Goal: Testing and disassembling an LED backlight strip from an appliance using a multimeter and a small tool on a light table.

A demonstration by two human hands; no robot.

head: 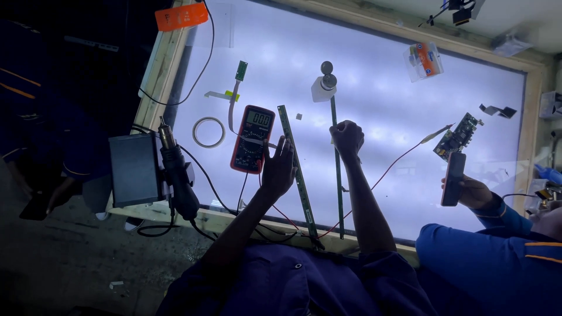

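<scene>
My left hand (278, 168) lies flat and open on the glowing white panel (380, 76), its fingers beside a long narrow circuit strip (297, 169) and near a red-cased multimeter (252, 138). My right hand (347, 138) is closed around a thin probe, pressing down at a second long dark strip (338, 175). A red lead wire (392, 167) runs from my right hand toward a probe tip at the right.
A tape ring (209, 131), a small green board with ribbon cable (240, 71) and a white bottle (323, 88) lie on the panel. A hot-air gun (177, 175) rests on a black box (134, 169) at the wooden frame (164, 64). A co-worker's hand (474, 192) holds a phone (453, 178) near a circuit board (458, 136).
</scene>
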